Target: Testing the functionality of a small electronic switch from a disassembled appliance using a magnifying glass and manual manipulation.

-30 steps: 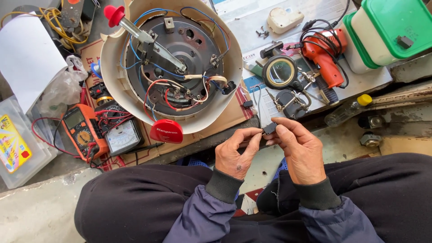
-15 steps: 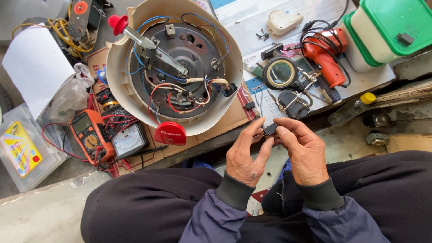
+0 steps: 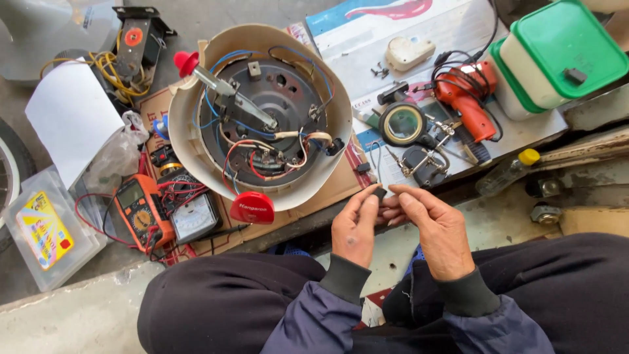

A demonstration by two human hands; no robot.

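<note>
Both hands meet above the lap: left hand (image 3: 354, 233) and right hand (image 3: 439, 229) pinch a small dark part (image 3: 379, 193) between fingertips, near the cardboard's edge (image 3: 327, 190)

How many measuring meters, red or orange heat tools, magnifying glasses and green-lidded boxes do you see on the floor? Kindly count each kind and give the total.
Measuring meters: 2, an orange multimeter and a white dial meter
Red heat tools: 1, a red hot-air gun
Magnifying glasses: 1, a round magnifier
Green-lidded boxes: 1, a green-lidded container
Total: 5
</note>
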